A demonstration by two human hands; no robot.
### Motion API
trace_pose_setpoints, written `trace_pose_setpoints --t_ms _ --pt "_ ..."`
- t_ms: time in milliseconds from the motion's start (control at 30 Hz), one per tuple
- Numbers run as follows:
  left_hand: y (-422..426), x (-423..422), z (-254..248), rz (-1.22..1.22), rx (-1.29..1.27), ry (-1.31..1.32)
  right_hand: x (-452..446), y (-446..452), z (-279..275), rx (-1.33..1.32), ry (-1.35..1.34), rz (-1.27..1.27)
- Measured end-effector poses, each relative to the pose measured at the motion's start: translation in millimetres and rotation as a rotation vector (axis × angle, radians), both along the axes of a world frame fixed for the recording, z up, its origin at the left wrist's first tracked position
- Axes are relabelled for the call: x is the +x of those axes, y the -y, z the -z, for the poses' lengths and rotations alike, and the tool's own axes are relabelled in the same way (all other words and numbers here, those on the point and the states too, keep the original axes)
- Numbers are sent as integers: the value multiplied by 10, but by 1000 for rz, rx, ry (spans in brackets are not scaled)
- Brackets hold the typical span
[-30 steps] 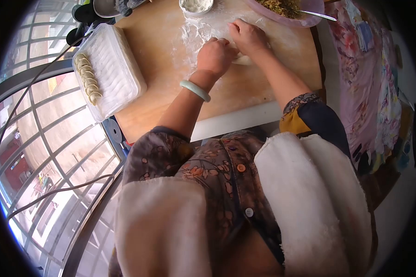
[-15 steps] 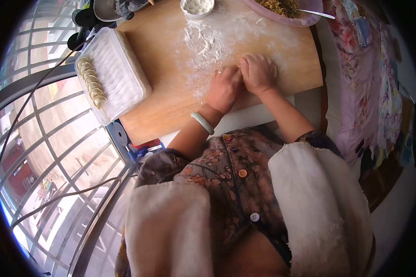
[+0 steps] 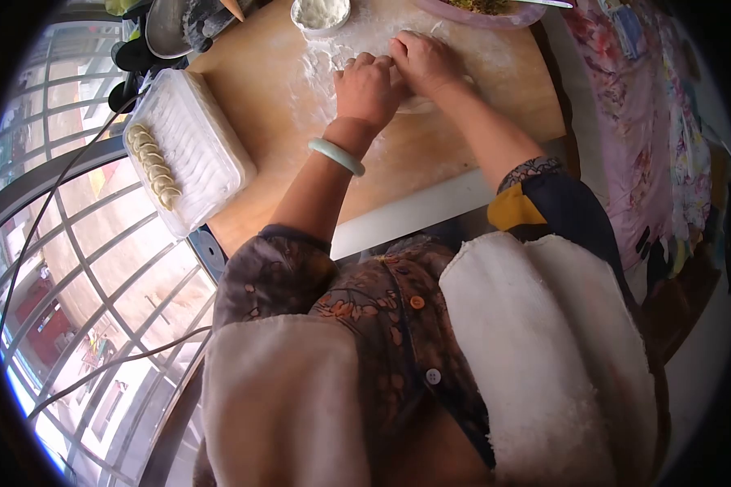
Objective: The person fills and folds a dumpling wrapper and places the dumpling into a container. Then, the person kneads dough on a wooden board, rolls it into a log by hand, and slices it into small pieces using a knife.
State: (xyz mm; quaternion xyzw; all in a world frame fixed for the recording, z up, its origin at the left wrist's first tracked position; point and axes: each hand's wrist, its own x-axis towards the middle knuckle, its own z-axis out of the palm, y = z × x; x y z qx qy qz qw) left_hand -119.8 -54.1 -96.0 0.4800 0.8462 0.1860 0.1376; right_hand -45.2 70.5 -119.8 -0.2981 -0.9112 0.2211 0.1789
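Both hands are over the floured wooden board [image 3: 292, 174], side by side and touching at the thumbs. My left hand [image 3: 368, 91], with a pale green bangle on its wrist, has its fingers curled down and closed. My right hand [image 3: 424, 65] is curled over just beside it. A pale bit of dough [image 3: 415, 105] shows below and between the hands; most of it is hidden under them. Loose white flour [image 3: 321, 77] is smeared on the board to the left of my left hand.
A plastic tray [image 3: 240, 154] at the board's left edge holds a row of dumplings [image 3: 153, 165]. At the back are a small bowl of flour [image 3: 321, 15] and a pink bowl [image 3: 495, 18] of filling. A metal pan [image 3: 164, 32] stands at the back left.
Both hands have moved forward and a little left across the board, arms stretched further out. They stay together over the dough. The whole view has shifted slightly.
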Motion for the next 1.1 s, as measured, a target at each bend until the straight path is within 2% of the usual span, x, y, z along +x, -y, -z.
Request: trace_pose_setpoints --t_ms 100,200,300,367,433,467,767,867,967,1000,1100 --pt "-39 -24 -122 4 -43 23 -68 -113 89 -20 -14 61" --pt "55 118 132 81 33 -157 90 56 234 189 -58 101" --pt "403 491 139 203 -46 -10 486 390 -58 107 79 31" --pt "707 787 291 205 147 -100 793 577 12 68 -63 -38" --pt "911 1002 241 308 79 -250 1128 809 28 112 -69 -39" --pt "972 1072 256 296 85 -137 1096 803 26 142 -85 -43" --pt "443 707 380 101 -23 -177 511 388 92 201 71 -25" --pt "295 478 244 44 -32 -84 224 197 148 48 91 108" --pt "481 284 32 -38 147 34 130 79 6 -322 -10 186" --pt "616 221 61 -61 167 8 191 110 -54 -413 -51 155" --pt "1035 19 335 25 55 -76 748 340 -38 102 -80 -423"
